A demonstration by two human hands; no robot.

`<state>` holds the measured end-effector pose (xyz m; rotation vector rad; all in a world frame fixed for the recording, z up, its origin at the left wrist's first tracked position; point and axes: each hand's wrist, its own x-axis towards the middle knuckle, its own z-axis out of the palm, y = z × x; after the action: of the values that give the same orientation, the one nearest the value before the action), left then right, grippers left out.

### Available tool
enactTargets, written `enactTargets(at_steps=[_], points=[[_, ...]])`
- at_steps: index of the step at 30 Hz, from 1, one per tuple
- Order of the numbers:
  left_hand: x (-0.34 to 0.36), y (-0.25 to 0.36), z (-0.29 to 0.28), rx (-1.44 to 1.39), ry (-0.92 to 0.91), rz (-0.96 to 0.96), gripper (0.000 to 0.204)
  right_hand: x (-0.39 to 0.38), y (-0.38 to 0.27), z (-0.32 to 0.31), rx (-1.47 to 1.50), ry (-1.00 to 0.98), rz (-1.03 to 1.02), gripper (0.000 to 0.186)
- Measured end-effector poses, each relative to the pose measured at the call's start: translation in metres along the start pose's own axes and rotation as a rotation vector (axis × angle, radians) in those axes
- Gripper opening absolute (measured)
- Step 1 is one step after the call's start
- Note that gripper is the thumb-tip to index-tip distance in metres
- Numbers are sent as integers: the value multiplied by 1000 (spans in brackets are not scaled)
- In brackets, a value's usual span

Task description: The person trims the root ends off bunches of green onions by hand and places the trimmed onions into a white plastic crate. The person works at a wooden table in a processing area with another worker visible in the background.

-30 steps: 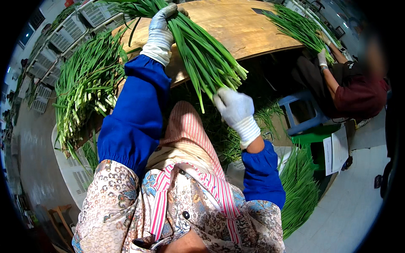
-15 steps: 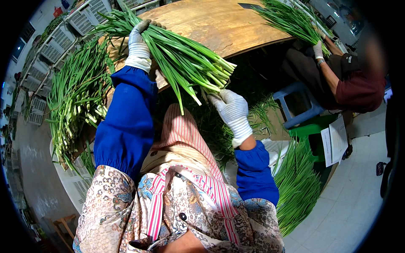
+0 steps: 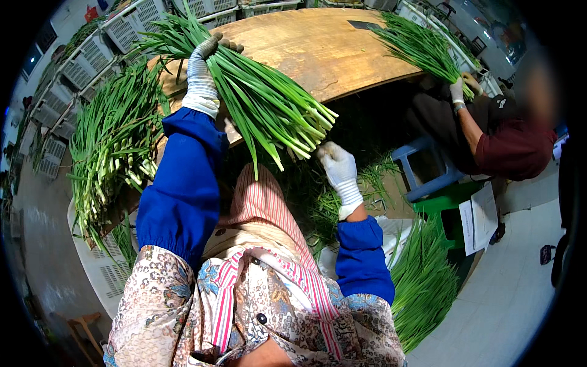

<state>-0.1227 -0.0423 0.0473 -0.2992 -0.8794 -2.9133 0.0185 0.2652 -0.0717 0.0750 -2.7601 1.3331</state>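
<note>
My left hand [image 3: 205,64], in a striped glove, grips a bundle of long green leafy stalks [image 3: 263,98] held slantwise over the wooden table [image 3: 281,33], pale cut ends pointing right and down. My right hand [image 3: 336,165], gloved, is closed just below those ends; what is between its fingers is too small to make out. A thick pile of similar stalks [image 3: 116,134] lies along the table's left, beside my left arm. More long leaves [image 3: 422,281] lie at my lower right, by my elbow.
A co-worker [image 3: 507,140] at the right holds another bundle [image 3: 416,46]. A blue stool [image 3: 422,183] and green stool [image 3: 446,196] with papers [image 3: 479,220] stand at right. Stacked plastic crates [image 3: 128,30] line the back left. A white crate [image 3: 98,269] is at lower left.
The bundle in my left hand has moved left and now lies more slantwise. My right hand has dropped lower, below the cut ends. The co-worker's hands have shifted slightly.
</note>
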Motion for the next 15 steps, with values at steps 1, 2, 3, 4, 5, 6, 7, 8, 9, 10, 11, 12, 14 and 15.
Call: enactTargets(at_steps=[1, 2, 3, 4, 5, 6, 7, 8, 9, 10, 11, 12, 14, 15], points=[[1, 0, 1, -15, -19, -3, 18, -3, 21, 1, -208, 35, -62, 19], [0, 2, 2, -26, -30, -2, 19, -9, 44, -1, -341, -30, -23, 21], [0, 3, 2, -45, -46, 0, 21, -13, 61, -11, -481, -91, 17, 24], [1, 4, 0, 32, 55, 64, 23, -17, 61, -23, -382, 61, -149, 23], [8, 6, -14, -22, -34, 70, 25, -16, 30, -36, -101, 156, -124, 25], [5, 4, -11, -62, -66, 67, 25, -11, 0, -48, 64, 150, -229, 26], [0, 3, -3, -102, -97, 63, 25, -2, -27, -56, 231, 146, -330, 28], [-5, 2, 8, -80, -113, 85, 29, 1, -52, -61, 212, 14, -395, 31], [-4, 4, 9, -62, -144, 77, 29, 8, -72, -58, 196, -122, -474, 33], [1, 4, 10, -50, -180, 63, 30, 18, -79, -49, 23, -70, -595, 37], [1, 6, 11, -33, -205, 53, 31, 25, -90, -47, -263, -7, -614, 39], [1, 7, 12, -54, -250, -11, 32, 37, -95, -45, -420, -43, -572, 33], [2, 5, 15, -60, -225, -20, 31, 53, -97, -36, -582, -34, -623, 16], [1, 5, 16, -46, -180, -20, 27, 53, -95, -34, -610, -15, -605, 13]])
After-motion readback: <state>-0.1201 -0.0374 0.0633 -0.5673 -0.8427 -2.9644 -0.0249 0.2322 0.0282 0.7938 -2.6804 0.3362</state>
